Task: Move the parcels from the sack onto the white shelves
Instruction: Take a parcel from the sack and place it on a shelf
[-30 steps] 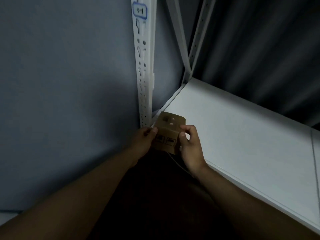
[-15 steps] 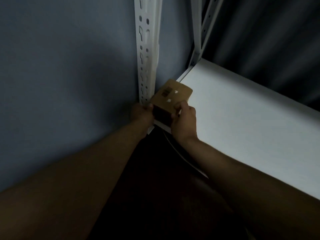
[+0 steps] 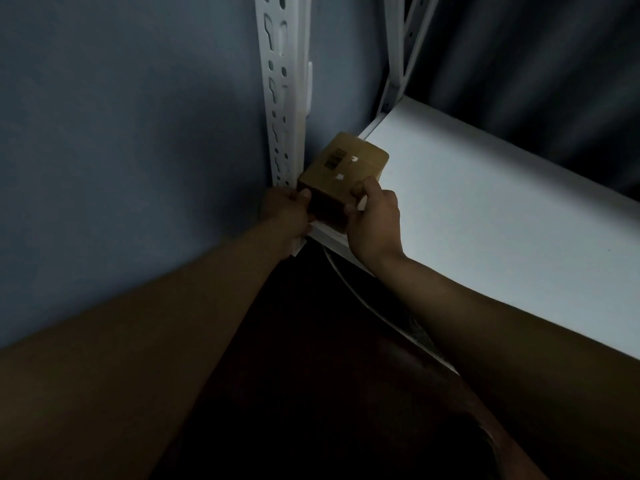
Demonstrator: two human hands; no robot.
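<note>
I see both hands grasping a small brown cardboard parcel: left hand and right hand hold it at the white shelf's front-left corner, beside the slotted white upright.

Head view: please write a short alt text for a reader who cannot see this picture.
Two bare hands hold a small brown parcel at the left front corner of a white shelf: the left hand grips its left side, the right hand pinches its near right corner. A slotted white post rises beside it against a grey-blue wall.
</note>
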